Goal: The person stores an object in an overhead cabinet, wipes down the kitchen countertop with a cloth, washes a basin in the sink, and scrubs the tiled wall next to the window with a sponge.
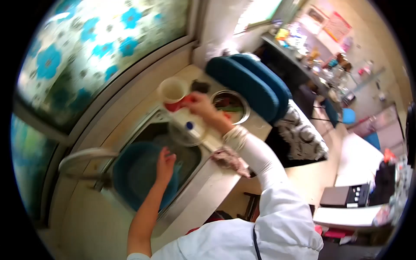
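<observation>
My right hand (pixel 199 105) reaches across the counter beside the sink. Its fingers close on the red part of a cream-and-red cup (pixel 172 89); blur softens the exact grip. My left hand (pixel 165 164) hangs over a blue basin (pixel 125 173) in the sink, with its fingers apart and nothing visible in them. Between the two hands is a clear container (pixel 197 138), with a blue round cap (pixel 189 125) showing near it. Right of my right hand stands a round metal bowl (pixel 246 108) with green and red items inside.
A curved faucet (pixel 86 155) rises left of the basin. A crumpled cloth (pixel 229 160) lies on the counter edge. Two blue chair-like backs (pixel 242 84) stand behind the bowl. A patterned window (pixel 108 47) lines the left side. A cluttered dark counter (pixel 286 52) is farther off.
</observation>
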A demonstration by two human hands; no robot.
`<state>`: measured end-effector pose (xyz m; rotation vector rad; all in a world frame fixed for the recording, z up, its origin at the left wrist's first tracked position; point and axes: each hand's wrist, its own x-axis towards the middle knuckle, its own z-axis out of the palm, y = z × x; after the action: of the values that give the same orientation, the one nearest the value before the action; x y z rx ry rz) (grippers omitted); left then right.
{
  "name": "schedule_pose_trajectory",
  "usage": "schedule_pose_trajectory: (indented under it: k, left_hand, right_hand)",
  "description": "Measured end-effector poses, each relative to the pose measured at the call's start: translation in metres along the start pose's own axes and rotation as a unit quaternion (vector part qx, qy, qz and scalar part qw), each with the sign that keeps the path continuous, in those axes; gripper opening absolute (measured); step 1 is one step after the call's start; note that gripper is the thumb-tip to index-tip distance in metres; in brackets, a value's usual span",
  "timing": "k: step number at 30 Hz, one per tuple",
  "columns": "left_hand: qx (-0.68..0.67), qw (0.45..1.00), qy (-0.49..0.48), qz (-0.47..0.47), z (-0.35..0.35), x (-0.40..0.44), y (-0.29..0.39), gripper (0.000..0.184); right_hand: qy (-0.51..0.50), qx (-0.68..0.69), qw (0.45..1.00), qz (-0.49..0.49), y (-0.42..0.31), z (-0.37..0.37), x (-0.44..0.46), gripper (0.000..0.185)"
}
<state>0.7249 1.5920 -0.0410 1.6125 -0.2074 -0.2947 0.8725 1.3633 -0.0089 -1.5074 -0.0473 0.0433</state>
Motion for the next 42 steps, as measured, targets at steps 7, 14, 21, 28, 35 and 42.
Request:
schedule_pose_trajectory:
  k: [7, 14, 21, 28, 35, 42]
  left_hand:
    - [-0.113, 0.983, -0.016, -0.145, -0.003, 0.095, -0.08, 0.049]
    - [-0.049, 0.993, 0.093, 0.049, -0.011, 0.094, -0.041, 0.007]
    - [0.018, 0.972, 0.225, 0.06, -0.055, 0.014, 0.008, 0.007]
    - [-0.296, 0.859, 0.407, -0.098, -0.049, -0.185, 0.013, 0.009]
    - [-0.368, 0.682, 0.629, -0.053, -0.101, -0.366, -0.012, 0.004]
    - [-0.341, 0.542, 0.768, 0.012, -0.115, -0.538, -0.035, 0.007]
  right_hand:
    - [-0.05, 0.012, 0.998, -0.027, -0.053, 0.036, -0.136, 0.019]
    - [-0.026, -0.084, 0.996, -0.004, -0.074, -0.002, -0.214, 0.024]
    - [-0.058, -0.109, 0.99, 0.061, -0.092, 0.011, -0.242, 0.014]
    - [-0.15, -0.04, 0.976, 0.149, -0.087, 0.057, -0.272, 0.011]
    - [-0.365, -0.037, 0.917, 0.156, -0.047, 0.202, -0.251, 0.01]
    - [-0.477, 0.006, 0.861, 0.175, -0.033, 0.399, -0.287, 0.009]
